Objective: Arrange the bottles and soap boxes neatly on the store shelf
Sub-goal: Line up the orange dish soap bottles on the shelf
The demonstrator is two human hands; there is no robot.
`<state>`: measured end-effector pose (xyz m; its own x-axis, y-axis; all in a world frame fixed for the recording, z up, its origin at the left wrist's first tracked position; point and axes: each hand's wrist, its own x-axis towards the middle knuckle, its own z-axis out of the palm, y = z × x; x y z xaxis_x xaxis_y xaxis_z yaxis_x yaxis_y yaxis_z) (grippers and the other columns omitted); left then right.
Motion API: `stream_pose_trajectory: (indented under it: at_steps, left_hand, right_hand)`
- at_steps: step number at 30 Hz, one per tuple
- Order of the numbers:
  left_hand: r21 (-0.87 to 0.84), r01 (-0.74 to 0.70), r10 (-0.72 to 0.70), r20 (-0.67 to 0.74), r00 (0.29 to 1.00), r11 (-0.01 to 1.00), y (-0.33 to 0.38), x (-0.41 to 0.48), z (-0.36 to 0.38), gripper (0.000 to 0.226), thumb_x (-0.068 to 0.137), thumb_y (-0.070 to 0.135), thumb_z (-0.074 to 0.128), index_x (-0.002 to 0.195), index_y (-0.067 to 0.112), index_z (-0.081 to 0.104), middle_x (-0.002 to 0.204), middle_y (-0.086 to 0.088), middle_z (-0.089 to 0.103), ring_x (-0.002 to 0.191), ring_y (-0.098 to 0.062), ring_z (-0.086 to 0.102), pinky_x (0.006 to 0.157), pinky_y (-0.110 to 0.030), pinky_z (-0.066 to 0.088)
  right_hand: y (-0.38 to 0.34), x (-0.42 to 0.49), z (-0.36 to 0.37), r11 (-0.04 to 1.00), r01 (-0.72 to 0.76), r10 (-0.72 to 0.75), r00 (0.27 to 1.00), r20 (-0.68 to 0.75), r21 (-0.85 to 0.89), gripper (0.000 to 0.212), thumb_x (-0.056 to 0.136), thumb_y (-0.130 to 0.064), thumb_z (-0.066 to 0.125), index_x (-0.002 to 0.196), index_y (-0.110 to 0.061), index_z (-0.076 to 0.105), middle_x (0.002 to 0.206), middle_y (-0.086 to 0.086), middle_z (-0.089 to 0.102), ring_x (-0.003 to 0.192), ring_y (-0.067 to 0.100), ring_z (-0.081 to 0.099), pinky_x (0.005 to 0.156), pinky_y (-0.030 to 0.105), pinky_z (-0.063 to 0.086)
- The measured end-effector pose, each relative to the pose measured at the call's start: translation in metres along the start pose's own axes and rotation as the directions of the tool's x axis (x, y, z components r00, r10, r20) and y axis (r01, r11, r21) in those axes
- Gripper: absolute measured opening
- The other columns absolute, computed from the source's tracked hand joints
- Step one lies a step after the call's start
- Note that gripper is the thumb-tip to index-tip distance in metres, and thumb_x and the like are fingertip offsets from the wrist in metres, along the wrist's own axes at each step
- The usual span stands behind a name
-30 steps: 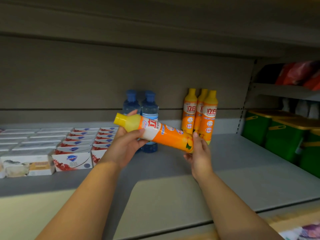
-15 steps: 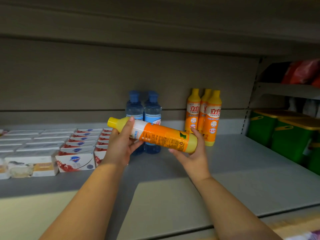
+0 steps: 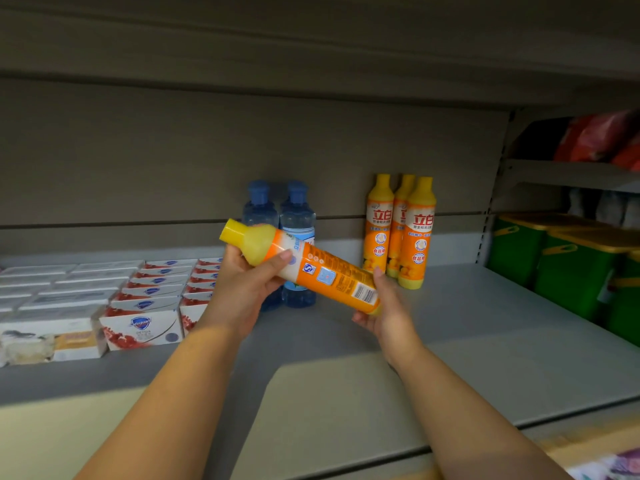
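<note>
An orange bottle with a yellow cap (image 3: 311, 270) lies almost level in the air above the grey shelf (image 3: 485, 341), cap to the left, barcode side toward me. My left hand (image 3: 242, 289) grips its neck end, and my right hand (image 3: 384, 313) cups its base. Three matching orange bottles (image 3: 401, 233) stand upright at the back. Two blue bottles (image 3: 298, 216) stand left of them, partly hidden behind the held one. Rows of soap boxes (image 3: 138, 299) fill the shelf's left part.
Green bins with yellow lids (image 3: 568, 268) sit in the bay to the right, behind a metal upright (image 3: 488, 216). Red packages (image 3: 602, 136) lie on a higher shelf there. The upper shelf (image 3: 311, 46) hangs low overhead.
Both hands have rolled the held bottle about its long axis, bringing the barcode side up. Its base has dropped a little toward the lower right.
</note>
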<state>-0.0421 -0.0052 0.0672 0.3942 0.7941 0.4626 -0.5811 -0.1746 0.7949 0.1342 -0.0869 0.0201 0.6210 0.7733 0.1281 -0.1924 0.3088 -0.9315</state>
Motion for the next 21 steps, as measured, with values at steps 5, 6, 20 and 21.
stream_pose_trajectory:
  at_steps: [5,6,20,21]
  left_hand:
    - [-0.059,0.079,-0.089,-0.204,0.975,0.995,0.0,0.004,-0.002,0.056,0.061,0.032,0.076,0.111,0.021,0.054,0.105,-0.004,0.069,0.091,-0.018,0.071,0.064,-0.033,0.058]
    - [-0.066,0.107,-0.121,-0.257,0.959,0.992,-0.001,0.004,-0.002,0.057,0.063,0.033,0.077,0.113,0.019,0.054,0.106,-0.005,0.069,0.089,-0.017,0.071,0.064,-0.034,0.059]
    - [-0.043,-0.091,0.096,0.117,0.989,0.995,0.02,-0.001,0.004,0.056,0.072,0.003,0.065,0.121,0.024,0.05,0.122,0.005,0.062,0.103,-0.012,0.064,0.081,-0.029,0.055]
    - [-0.021,-0.094,0.096,0.144,0.985,0.995,0.021,-0.002,0.005,0.056,0.072,0.003,0.063,0.122,0.024,0.05,0.118,0.006,0.065,0.102,-0.012,0.065,0.08,-0.03,0.055]
  right_hand:
    - [0.009,-0.01,-0.001,0.871,0.467,-0.458,0.884,0.088,-0.154,0.062,0.064,-0.028,0.077,0.115,-0.033,0.043,0.111,-0.018,0.048,0.095,-0.012,0.056,0.069,0.011,0.051]
    - [0.012,-0.01,-0.002,0.834,0.511,-0.497,0.86,0.116,-0.208,0.07,0.063,-0.026,0.08,0.118,-0.038,0.039,0.115,-0.022,0.043,0.102,-0.011,0.052,0.077,0.012,0.05]
    - [0.001,-0.008,0.002,0.968,-0.198,0.209,0.976,0.06,-0.153,0.039,0.083,-0.061,0.047,0.091,-0.023,0.055,0.073,0.004,0.063,0.06,0.016,0.059,0.065,0.035,0.055]
    - [0.001,-0.007,0.002,0.95,-0.275,0.285,0.957,0.052,-0.146,0.047,0.083,-0.065,0.043,0.088,-0.021,0.057,0.061,0.003,0.061,0.053,0.015,0.056,0.065,0.034,0.055]
